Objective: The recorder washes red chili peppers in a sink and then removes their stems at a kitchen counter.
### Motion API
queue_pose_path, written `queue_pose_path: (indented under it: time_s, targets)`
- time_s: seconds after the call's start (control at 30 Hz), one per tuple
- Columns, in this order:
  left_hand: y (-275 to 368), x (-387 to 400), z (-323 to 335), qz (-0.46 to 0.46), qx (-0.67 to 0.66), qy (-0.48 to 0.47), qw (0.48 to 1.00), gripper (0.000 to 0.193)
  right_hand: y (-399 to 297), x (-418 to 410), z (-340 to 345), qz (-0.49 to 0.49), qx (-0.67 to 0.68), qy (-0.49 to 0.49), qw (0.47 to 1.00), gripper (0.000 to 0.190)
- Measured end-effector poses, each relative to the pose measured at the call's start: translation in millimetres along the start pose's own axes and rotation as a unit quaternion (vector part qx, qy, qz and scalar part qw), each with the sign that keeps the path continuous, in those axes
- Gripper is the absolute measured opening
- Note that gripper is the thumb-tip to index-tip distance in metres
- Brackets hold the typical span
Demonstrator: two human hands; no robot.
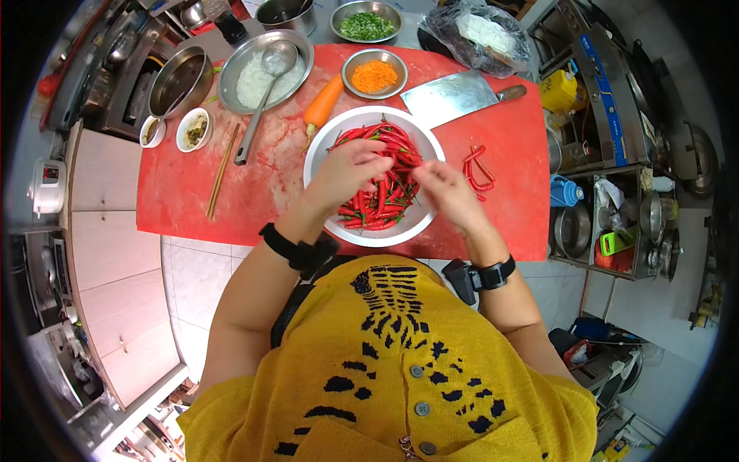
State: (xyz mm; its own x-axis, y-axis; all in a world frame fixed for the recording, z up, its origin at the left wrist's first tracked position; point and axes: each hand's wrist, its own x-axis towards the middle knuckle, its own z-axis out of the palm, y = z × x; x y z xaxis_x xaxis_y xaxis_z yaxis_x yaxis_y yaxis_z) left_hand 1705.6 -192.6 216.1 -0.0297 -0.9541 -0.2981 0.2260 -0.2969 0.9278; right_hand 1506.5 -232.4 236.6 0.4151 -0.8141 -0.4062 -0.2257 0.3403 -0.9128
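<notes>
A white bowl full of red chili peppers with green stems stands before me on a red cutting board. My left hand hovers over the left part of the bowl, its fingers bent and partly blurred. At the bowl's right rim is my right hand, thumb and fingertips close together and pointing inward. Whether either hand pinches a pepper is too blurred to tell. Several red chili pieces lie on the board right of the bowl.
A cleaver lies behind the bowl, beside a carrot and a metal bowl of chopped orange bits. Further left are a ladle in a metal basin, chopsticks and a small white bowl. Chopped greens sit at the back.
</notes>
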Motion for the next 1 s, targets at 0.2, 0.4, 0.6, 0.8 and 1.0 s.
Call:
queue_pose_path:
  time_s: [0.2, 0.4, 0.6, 0.8, 1.0]
  targets:
    - [-20.1, 41.1, -46.1, 0.181, 0.420, 0.113, 0.882, 0.024, 51.0, 23.6, -94.8, -0.034, -0.322, 0.240, 0.915, 0.024]
    - [-22.4, 66.8, -31.4, 0.187, 0.526, 0.083, 0.826, 0.018, 64.1, 18.3, -82.1, -0.084, -0.377, 0.288, 0.876, 0.025]
    - [-20.4, 67.5, -29.4, 0.125, 0.531, 0.099, 0.832, 0.018, 7.9, 8.7, -22.2, -0.134, -0.238, 0.158, 0.949, 0.021]
    - [1.2, 12.4, 2.8, 0.154, 0.215, 0.019, 0.964, 0.014, -0.5, 10.7, 17.7, -0.030, -0.008, -0.024, 0.999, 0.019]
    - [-3.0, -12.8, 6.1, 0.082, 0.165, -0.031, 0.982, 0.022, 2.3, 3.4, 23.2, 0.030, 0.120, -0.057, 0.991, 0.011]
